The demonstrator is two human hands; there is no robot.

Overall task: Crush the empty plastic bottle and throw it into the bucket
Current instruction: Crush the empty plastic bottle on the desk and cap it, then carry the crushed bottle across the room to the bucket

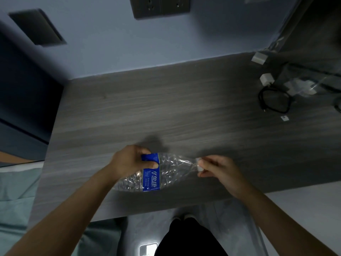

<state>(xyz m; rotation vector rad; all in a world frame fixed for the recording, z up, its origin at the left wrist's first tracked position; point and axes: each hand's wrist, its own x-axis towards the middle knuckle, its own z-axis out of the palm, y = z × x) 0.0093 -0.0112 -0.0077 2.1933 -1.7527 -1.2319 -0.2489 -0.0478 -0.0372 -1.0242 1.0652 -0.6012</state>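
A clear, crumpled plastic bottle [166,171] with a blue label lies on its side just above the grey wooden table [166,108], near the front edge. My left hand [129,160] grips its body at the label, thumb pressed on the blue band. My right hand [217,169] pinches the white cap [199,164] at the neck end, which points right. The bottle is flattened and wrinkled along its length. No bucket is in view.
A coiled black cable [273,100] and white chargers [266,79] lie at the table's back right, beside a clear plastic bag [302,85]. Wall sockets [160,5] sit above. A teal bedcover [16,196] lies to the left, and my legs [188,237] stand below the table edge.
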